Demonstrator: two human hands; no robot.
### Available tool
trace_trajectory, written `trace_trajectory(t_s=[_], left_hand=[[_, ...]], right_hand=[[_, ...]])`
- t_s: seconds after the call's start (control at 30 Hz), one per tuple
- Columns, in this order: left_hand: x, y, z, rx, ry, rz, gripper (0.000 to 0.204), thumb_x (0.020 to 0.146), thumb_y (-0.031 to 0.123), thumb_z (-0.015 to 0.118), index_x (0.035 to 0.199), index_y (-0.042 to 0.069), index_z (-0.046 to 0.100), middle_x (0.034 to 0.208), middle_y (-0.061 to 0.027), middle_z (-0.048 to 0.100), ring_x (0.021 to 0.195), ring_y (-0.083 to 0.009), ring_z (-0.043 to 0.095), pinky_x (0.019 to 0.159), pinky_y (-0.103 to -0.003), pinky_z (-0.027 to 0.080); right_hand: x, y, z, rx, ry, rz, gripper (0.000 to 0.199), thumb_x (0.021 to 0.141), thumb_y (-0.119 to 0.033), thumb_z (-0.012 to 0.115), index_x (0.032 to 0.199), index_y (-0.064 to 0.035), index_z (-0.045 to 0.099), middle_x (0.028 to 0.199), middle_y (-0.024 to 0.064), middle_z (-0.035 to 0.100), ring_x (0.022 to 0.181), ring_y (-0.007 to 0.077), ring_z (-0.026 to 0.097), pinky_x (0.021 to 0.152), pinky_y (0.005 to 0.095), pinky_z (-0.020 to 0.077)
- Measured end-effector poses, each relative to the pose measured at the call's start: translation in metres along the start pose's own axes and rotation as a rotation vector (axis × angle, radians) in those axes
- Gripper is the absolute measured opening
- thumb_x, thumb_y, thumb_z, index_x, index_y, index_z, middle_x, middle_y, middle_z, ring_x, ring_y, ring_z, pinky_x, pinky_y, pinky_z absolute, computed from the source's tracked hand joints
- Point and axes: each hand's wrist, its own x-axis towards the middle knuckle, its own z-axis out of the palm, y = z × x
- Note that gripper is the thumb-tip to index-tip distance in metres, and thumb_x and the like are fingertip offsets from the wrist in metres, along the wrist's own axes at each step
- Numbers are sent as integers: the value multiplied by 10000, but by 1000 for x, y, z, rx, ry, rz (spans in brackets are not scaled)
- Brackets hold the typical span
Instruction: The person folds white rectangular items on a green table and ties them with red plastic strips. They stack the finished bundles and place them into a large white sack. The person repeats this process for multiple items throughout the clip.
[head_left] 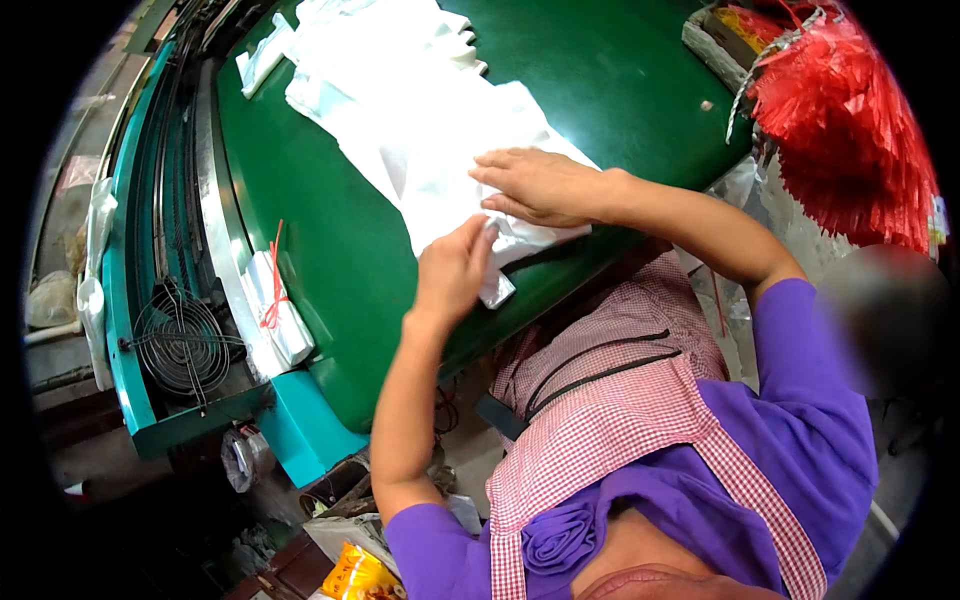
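Note:
White plastic bags (pixel 440 130) lie in a long, loose stack across the green tabletop (pixel 630 80), reaching to its near edge. My left hand (pixel 452 268) is closed at the near left corner of the stack, thumb and fingers pinched on the bag there. A narrow folded end of white plastic (pixel 497 291) hangs just below those fingers. Flat on top of the bags lies my right hand (pixel 545 188), its fingers stretched toward the left and nothing gripped in them. The two hands are close together but apart.
Left of the tabletop runs a teal machine frame (pixel 125 300) with a round wire fan guard (pixel 185 340). A white bundle tied with red string (pixel 275 315) rests beside it. Red plastic strips (pixel 840 130) hang at the right. A yellow packet (pixel 360 575) sits low down.

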Motion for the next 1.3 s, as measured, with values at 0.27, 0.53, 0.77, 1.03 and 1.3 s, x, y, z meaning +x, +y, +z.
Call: trace_trajectory(t_s=[0.27,0.53,0.77,1.03,1.3], left_hand=[[-11,-12,5,553,356,491,441,766,161,693,1175,40,580,1203,-136,564,1020,-279,588,779,-355,514],[9,-2,6,369,202,353,193,715,42,638,905,28,603,876,-109,584,815,-291,599,678,-371,497],[-37,-8,-17,178,-267,426,346,688,-17,651,1022,72,636,1416,-106,451,1391,-364,266,1102,-516,259],[-26,11,-17,618,-12,564,209,694,117,692,893,124,629,1008,-22,588,1031,-233,540,944,-492,339],[-3,15,-29,527,-273,407,287,709,142,689,989,87,661,1376,-66,495,1302,-337,411,1096,-601,202]], right_hand=[[-38,-5,29,-220,90,-114,656,817,-296,656,1326,35,407,1404,237,387,1332,360,347,1096,470,281],[-101,-48,20,834,164,105,555,861,-153,647,1320,61,418,1278,232,512,1154,341,547,956,396,466],[-57,-3,5,1785,262,484,448,844,-63,618,1241,57,446,1117,150,598,1032,229,616,910,360,507],[-64,19,-4,-51,-169,-451,453,842,-51,535,1288,-129,551,1411,118,448,1311,278,416,1095,386,337],[-58,13,-31,-1,-416,-418,541,799,8,472,1339,8,448,1408,190,425,1344,322,355,1150,435,225]])
